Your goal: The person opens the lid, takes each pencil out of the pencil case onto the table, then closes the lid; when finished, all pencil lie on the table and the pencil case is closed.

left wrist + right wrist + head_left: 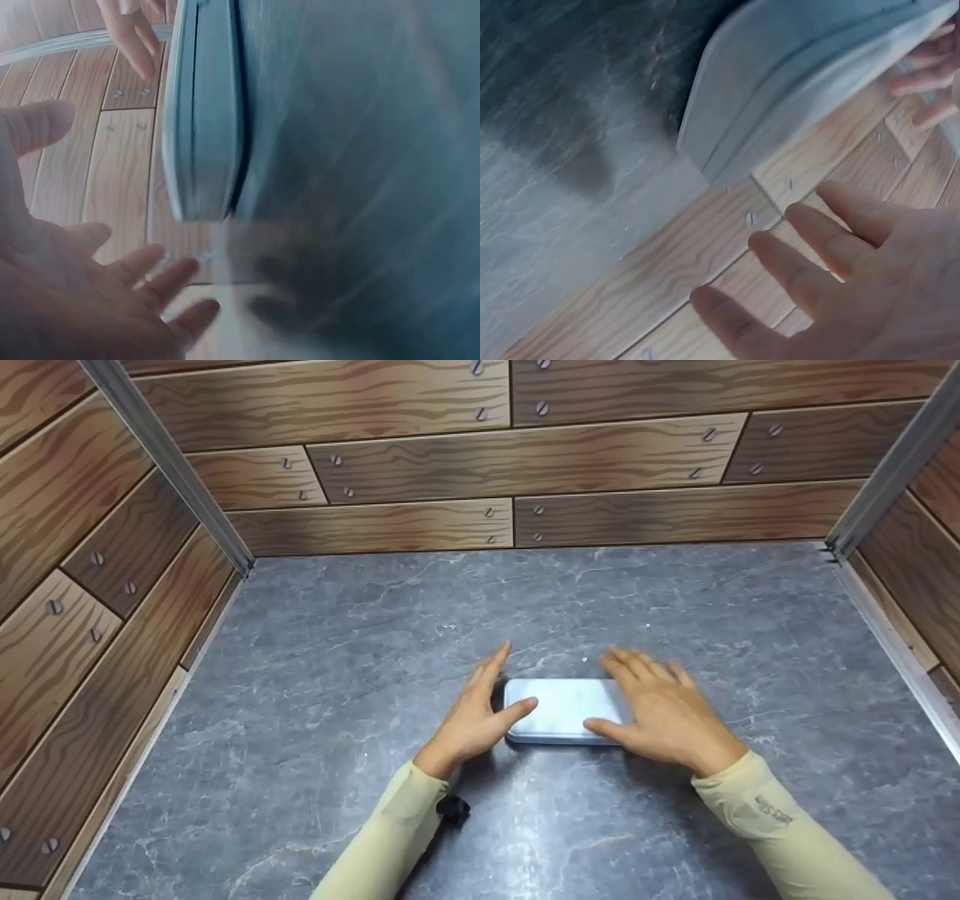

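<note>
A pale blue, flat rectangular case (562, 706) with rounded corners lies on the grey tabletop between the two hands. Along its side (212, 112) runs a seam, seen in the left wrist view. The left hand (472, 724) is at the case's left end, fingers extended and thumb over the top edge in the head view. At the right end is the right hand (664, 716), its fingers fairly straight and its thumb overlapping the near corner. Both wrist views show a gap between the spread fingers and the case; neither hand grips it.
The grey marbled tabletop (360, 660) spreads around the case. Wood-plank-patterned panels stand at the back (420, 472), left (90, 607) and right, joined by metal corner strips (169, 465). A small black item (453, 810) is at the left sleeve's cuff.
</note>
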Tool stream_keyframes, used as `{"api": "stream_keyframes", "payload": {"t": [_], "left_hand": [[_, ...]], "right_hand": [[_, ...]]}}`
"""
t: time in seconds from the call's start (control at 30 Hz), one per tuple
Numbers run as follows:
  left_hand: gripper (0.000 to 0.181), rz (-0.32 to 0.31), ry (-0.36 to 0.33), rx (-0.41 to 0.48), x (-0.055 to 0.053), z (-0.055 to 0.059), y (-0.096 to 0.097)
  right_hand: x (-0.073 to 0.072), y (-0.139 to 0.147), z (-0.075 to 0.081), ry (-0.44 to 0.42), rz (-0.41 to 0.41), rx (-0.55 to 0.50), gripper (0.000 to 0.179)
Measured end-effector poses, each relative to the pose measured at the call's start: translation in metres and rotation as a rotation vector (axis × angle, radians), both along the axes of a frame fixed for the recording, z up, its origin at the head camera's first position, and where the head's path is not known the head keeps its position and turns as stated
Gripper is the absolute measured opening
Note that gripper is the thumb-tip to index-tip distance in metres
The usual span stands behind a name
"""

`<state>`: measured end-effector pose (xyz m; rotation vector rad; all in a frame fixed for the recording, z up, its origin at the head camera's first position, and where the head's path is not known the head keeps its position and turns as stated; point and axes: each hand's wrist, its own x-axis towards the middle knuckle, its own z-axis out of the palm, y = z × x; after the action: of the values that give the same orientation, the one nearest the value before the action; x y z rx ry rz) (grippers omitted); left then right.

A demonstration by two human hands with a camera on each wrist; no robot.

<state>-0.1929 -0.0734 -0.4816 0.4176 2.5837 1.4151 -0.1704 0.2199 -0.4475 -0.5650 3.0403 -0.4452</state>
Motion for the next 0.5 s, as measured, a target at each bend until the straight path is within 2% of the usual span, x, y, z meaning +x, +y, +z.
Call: {"api": "stream_keyframes", "payload": {"t": [0.1,0.2,0.37,0.5], "left_hand": [[0.100,-0.029,-0.058,0.080,0.000,-0.002,0.000],[0.107,-0.056,-0.083,0.111,0.001,-0.005,0.000],[0.122,-0.081,-0.075,0.099,0.000,-0.008,-0.002],[0.124,-0.096,-0.086,0.084,0.000,-0.009,-0.003]], "right_hand": [[-0.002,-0.003,-0.002,0.020,0.063,0.037,0.104],[-0.002,-0.006,-0.004,0.022,0.097,0.069,0.107],[-0.002,-0.011,-0.008,0.007,0.106,0.106,0.109],[0.000,-0.013,-0.010,0.005,0.104,0.117,0.109]]}}
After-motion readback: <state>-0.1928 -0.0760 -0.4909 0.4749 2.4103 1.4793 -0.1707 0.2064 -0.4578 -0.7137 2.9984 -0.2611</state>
